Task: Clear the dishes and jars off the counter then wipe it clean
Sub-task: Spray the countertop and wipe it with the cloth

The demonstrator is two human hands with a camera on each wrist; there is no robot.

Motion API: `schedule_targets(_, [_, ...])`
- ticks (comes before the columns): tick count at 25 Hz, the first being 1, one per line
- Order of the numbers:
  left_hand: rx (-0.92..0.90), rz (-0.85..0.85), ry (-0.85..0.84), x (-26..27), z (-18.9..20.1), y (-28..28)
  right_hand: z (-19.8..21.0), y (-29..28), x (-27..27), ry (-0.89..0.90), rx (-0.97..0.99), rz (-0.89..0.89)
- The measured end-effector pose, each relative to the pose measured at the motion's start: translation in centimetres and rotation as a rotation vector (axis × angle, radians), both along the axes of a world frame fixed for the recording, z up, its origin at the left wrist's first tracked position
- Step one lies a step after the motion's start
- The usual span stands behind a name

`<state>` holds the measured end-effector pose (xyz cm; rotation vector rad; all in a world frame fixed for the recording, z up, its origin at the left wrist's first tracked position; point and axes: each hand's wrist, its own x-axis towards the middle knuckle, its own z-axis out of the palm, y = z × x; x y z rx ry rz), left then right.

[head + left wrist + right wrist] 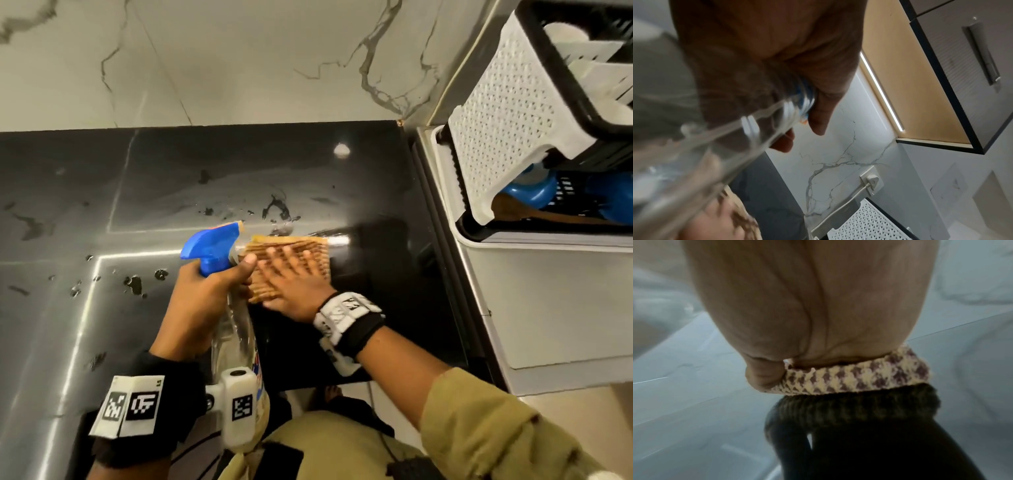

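A checked yellow-brown cloth (308,245) lies flat on the black counter (205,192). My right hand (291,274) presses on it with fingers spread straight. In the right wrist view the palm (818,305) covers the cloth (859,378), whose folded edge shows below it. My left hand (205,291) grips the neck of a clear spray bottle (236,329) with a blue trigger head (212,245), held just left of the cloth. The left wrist view shows fingers (818,113) curled round the bottle (715,146). Wet drops and streaks (277,209) lie on the counter beyond the cloth.
A white perforated dish rack (507,116) with black frame stands on a white tray (548,246) to the right, holding blue items (534,192). The marble wall (239,61) rises behind the counter. A wall socket with a plug (871,180) shows in the left wrist view.
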<state>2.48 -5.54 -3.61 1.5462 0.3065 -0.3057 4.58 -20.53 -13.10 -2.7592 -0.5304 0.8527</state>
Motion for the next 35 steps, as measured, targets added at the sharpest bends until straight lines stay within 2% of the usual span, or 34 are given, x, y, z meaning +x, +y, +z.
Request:
schedule_targets(6, [0.003,-0.13,-0.045,4.3,1.1,2.3,0.6,-17.2,2.9,0.005,-0.215,-0.798])
schedule_targets(8, [0.003,-0.159,-0.044,5.4,1.5,3.7,0.7,-18.2,4.9,0.055,-0.202,-0.97])
schedule_targets(9, [0.004,-0.159,-0.036,5.9,1.4,4.4,0.5,-17.0,6.2,0.037,-0.205,-0.99])
schedule_targets(11, [0.009,-0.14,-0.019,6.8,1.2,5.6,0.0,-11.9,9.2,-0.015,-0.211,-0.88])
schedule_targets(13, [0.029,-0.126,-0.015,7.7,1.3,6.2,-0.5,-4.9,11.3,-0.047,-0.186,-0.672])
schedule_targets(16, [0.052,-0.098,-0.01,8.9,1.6,6.1,0.2,4.3,11.7,-0.03,-0.105,-0.336])
schedule_targets(19, [0.08,-0.094,-0.02,10.7,2.0,5.4,0.1,5.5,11.0,0.003,-0.068,-0.16])
schedule_targets(21, [0.08,-0.099,-0.018,11.8,1.9,4.9,0.0,1.7,11.0,-0.008,-0.061,-0.215])
schedule_targets(22, [0.077,-0.104,-0.022,12.2,1.9,4.7,-0.2,-1.3,10.9,-0.025,-0.081,-0.298])
schedule_targets(26, [0.088,-0.092,-0.029,13.1,1.6,4.1,0.5,-15.2,10.9,-0.037,-0.188,-0.751])
schedule_targets(28, [0.078,-0.071,-0.03,13.1,1.2,4.2,0.8,-18.7,11.9,0.03,-0.18,-0.921])
schedule_targets(29, [0.073,-0.063,-0.036,13.2,1.0,4.3,0.7,-18.7,12.8,0.042,-0.176,-0.966])
schedule_targets(31, [0.075,-0.054,-0.055,13.1,0.8,4.2,0.2,-16.0,15.1,0.009,-0.2,-0.931])
schedule_targets(35, [0.117,-0.042,-0.082,13.2,0.7,3.6,-0.1,-4.6,18.9,-0.032,-0.14,-0.563])
